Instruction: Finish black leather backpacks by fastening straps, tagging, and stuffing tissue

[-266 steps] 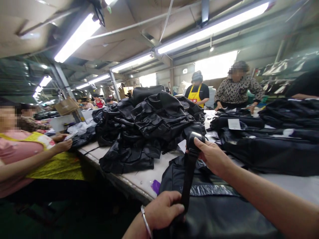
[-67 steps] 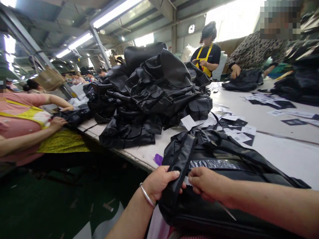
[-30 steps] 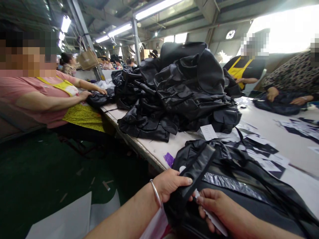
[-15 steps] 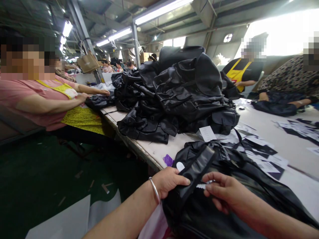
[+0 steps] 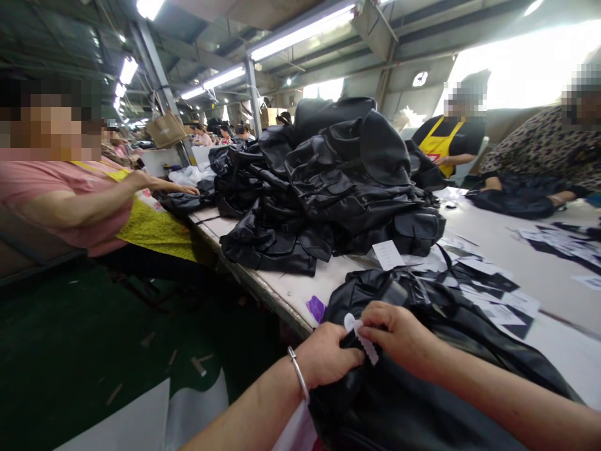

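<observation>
A black leather-like bag lies at the table's near edge in front of me. My left hand is closed on a strap or flap of it, with the thumb on top. Between the fingers of my right hand is a white strip with a zigzag edge and a rounded upper end. The strip lies against the black piece that my left hand grips, and both hands almost meet there. Whether the strip is fastened to the bag I cannot tell.
Behind the bag rises a big heap of black bags on the table. A purple scrap and white cards lie near the bag. One person sits at left; two others work across the table.
My right hand has moved left and up to my left hand, bringing the white strip onto the held black piece. The left-hand person's nearer hand has lifted off the black item.
</observation>
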`<state>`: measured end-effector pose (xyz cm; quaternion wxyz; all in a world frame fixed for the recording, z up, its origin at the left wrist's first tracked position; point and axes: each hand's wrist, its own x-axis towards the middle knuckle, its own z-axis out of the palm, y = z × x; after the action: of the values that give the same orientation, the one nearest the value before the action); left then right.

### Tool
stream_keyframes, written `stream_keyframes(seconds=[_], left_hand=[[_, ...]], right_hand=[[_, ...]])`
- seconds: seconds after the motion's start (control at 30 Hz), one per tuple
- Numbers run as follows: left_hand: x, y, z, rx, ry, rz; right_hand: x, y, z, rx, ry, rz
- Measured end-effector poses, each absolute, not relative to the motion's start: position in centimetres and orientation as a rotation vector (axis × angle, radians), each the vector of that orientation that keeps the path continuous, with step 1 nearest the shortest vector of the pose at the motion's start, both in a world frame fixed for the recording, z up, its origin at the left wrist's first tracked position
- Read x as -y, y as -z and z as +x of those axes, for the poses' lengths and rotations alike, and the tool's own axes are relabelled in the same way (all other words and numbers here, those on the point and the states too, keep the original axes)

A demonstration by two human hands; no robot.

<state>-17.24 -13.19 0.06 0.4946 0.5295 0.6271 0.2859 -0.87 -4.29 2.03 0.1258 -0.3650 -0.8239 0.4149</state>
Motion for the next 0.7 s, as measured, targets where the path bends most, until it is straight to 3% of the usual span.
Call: stream_keyframes(seconds=[0.27, 0.7], left_hand=[[13.3, 0.1, -16.7, -1.422, -0.852, 1.296], [13.1, 0.3, -17.1, -1.36, -0.778, 1.435]], right_hand=[[4.3, -2.2, -1.6, 1.945, -1.693, -1.43], [4.0, -1.7, -0.5, 1.825, -2.036, -1.308]])
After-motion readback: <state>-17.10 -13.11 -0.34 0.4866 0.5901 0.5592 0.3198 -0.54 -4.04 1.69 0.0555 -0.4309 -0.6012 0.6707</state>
